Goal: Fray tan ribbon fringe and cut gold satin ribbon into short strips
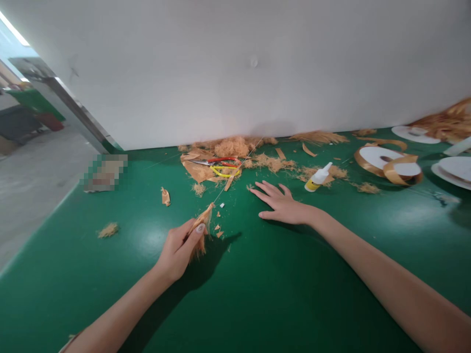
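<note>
My left hand (pixel 184 247) is closed round a small bundle of tan fibre (pixel 203 220), its frayed ends hanging below the fingers. A thin pale wire or thread (pixel 221 194) runs up from the bundle's tip. My right hand (pixel 281 203) lies palm down on the green table (pixel 257 294) with spread fingers and nothing in them. A small tuft of fibre is at its fingertips. Beyond the hands, scissors (pixel 222 162) with red and yellow handles rest on brown scraps. Right of my right hand stands a glue bottle (pixel 318 177) with a white nozzle and yellow label.
Loose fibre (pixel 235 147) is heaped along the white wall (pixel 221 73). Rolls of gold ribbon (pixel 386 162) and white discs (pixel 456 171) are at the right. A pixelated card-like item (pixel 105 173) lies near the left edge. Small scraps (pixel 165 197) are scattered about.
</note>
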{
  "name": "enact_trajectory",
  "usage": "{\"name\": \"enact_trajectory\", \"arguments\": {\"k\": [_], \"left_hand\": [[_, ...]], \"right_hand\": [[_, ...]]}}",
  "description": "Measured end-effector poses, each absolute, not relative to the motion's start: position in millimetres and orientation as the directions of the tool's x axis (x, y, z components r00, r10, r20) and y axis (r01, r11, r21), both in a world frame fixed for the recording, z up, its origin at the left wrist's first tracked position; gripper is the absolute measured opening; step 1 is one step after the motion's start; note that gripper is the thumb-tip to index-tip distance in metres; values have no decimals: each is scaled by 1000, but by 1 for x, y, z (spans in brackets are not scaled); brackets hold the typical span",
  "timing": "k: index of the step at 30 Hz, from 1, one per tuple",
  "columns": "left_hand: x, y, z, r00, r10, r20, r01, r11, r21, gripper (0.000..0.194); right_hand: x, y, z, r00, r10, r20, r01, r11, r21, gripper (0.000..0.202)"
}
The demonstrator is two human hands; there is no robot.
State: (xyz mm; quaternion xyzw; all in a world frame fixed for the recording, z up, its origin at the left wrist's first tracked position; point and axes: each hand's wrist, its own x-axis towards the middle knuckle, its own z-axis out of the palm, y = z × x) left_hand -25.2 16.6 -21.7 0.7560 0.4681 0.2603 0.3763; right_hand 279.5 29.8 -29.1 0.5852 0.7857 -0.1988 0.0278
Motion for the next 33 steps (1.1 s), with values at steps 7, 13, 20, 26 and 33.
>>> {"name": "enact_trajectory", "arguments": {"k": [7, 13, 20, 26, 33], "left_hand": [[-26, 17, -23, 443, 894, 68, 539, -327, 776, 37], [-26, 17, -22, 448, 891, 72, 538, -333, 775, 37], [-26, 17, -22, 452, 889, 73, 526, -332, 783, 37], [-26, 17, -23, 452, 889, 75, 538, -339, 772, 37], [-26, 17, -21, 449, 891, 68, 540, -332, 773, 38]], "right_hand": [[276, 27, -31, -384, 921, -61, 860, 333, -388, 67], [281, 24, -18, -356, 933, -46, 826, 291, -482, 53], [271, 24, -14, -511, 855, -88, 820, 454, -350, 23], [264, 21, -16, -561, 824, -77, 822, 545, -164, 27], [257, 17, -15, -603, 796, -44, 797, 604, 12, 26]]}}
